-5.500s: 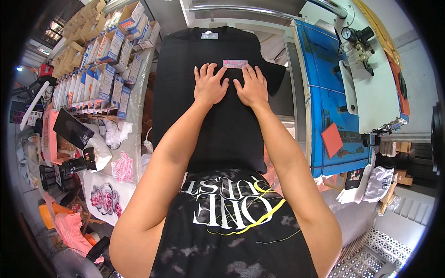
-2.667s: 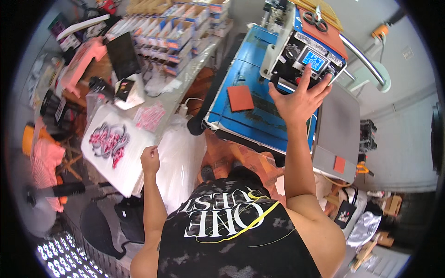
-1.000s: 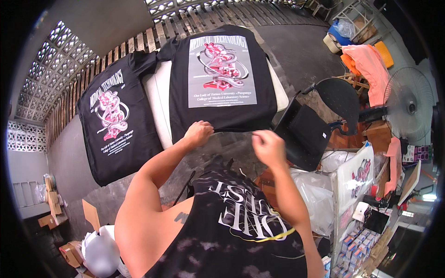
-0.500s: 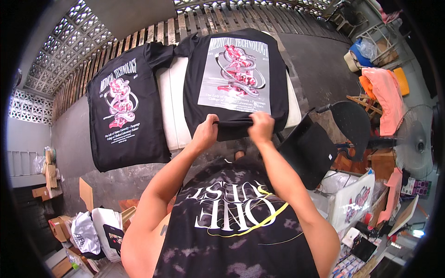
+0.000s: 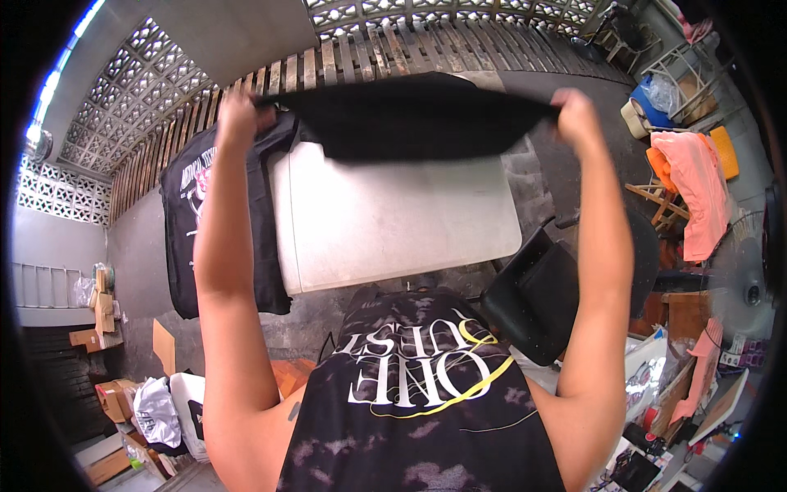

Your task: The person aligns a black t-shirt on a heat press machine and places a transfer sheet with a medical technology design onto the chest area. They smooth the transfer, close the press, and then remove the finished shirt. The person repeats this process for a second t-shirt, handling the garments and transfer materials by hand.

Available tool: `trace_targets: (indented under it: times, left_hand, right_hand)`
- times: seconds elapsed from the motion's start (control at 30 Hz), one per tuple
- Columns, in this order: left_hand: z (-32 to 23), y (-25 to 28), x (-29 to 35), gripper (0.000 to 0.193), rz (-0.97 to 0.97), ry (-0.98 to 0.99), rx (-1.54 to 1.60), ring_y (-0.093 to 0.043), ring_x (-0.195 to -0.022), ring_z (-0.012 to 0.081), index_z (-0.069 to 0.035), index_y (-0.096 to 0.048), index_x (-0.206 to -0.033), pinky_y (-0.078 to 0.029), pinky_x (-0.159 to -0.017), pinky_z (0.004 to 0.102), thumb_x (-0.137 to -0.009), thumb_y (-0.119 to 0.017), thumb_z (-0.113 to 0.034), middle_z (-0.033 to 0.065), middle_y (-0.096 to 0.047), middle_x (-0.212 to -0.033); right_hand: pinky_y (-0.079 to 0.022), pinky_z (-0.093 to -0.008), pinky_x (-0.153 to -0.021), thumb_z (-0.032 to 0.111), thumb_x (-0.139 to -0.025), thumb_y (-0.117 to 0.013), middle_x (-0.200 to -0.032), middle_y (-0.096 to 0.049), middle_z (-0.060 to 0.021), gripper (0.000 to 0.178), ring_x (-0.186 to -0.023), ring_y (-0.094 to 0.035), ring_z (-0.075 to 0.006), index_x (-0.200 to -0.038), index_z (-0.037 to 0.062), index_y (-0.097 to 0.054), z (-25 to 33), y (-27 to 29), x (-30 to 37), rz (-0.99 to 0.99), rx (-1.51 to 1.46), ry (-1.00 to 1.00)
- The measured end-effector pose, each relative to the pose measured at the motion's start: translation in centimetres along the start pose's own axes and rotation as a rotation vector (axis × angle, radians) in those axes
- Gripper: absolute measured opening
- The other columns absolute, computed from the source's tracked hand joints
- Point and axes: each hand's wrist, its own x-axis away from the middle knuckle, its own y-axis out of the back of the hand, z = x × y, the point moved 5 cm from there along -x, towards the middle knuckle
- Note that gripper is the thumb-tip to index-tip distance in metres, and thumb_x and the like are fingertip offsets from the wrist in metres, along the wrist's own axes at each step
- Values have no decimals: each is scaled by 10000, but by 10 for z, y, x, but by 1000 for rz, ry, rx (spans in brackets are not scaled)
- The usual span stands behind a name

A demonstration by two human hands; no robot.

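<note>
A black T-shirt (image 5: 418, 123) hangs stretched in the air between my raised hands, over the far part of the white table (image 5: 393, 221). My left hand (image 5: 239, 119) grips one end of it, fingers closed. At the other end my right hand (image 5: 575, 119) is closed on the cloth, somewhat blurred by motion. The shirt's printed side is hidden from view. A second black T-shirt (image 5: 266, 221), with a white and red print, lies flat at the table's left, partly hidden behind my left forearm.
A black chair (image 5: 533, 295) stands at the table's right front corner. Farther right are a standing fan (image 5: 746, 287), a salmon-coloured cloth (image 5: 693, 189) and a blue bin (image 5: 656, 98). Wooden slats (image 5: 361, 57) line the far wall. Boxes and bags (image 5: 156, 410) sit at lower left.
Both hands have risen and spread apart, lifting the black T-shirt off the table. Its print has gone out of sight, and the white tabletop shows beneath.
</note>
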Motion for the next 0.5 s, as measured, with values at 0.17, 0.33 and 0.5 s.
trace_targets:
  times: [0.17, 0.33, 0.5]
  left_hand:
    - [-166, 13, 7, 228, 53, -467, 371, -675, -840, 249, 19, -630, -1066, -550, -735, 359, -938, -550, -153, 150, -686, -970]
    - [-134, 18, 114, 195, -500, -1100, -511, -672, -830, 296, -6, -644, -1036, -520, -784, 358, -883, -525, -31, 153, -677, -943]
    - [40, 37, 194, 191, -327, -786, -445, -661, -771, 299, -6, -577, -930, -501, -724, 334, -775, -562, 105, 153, -640, -845]
  right_hand:
    - [-591, -375, -827, 26, -956, -435, -1087, -676, -145, 338, -987, -674, -241, -1237, 65, -618, 127, 78, -60, -163, -868, 112]
    - [-474, -318, -966, 12, -910, -534, -1153, -662, -105, 288, -1071, -621, -195, -1179, -9, -637, 96, 81, 24, -389, -620, 353]
    - [-473, -349, -926, -175, -718, -389, -1056, -647, -113, 514, -971, -605, -232, -1129, 29, -621, 9, -6, 169, -252, -33, 45]
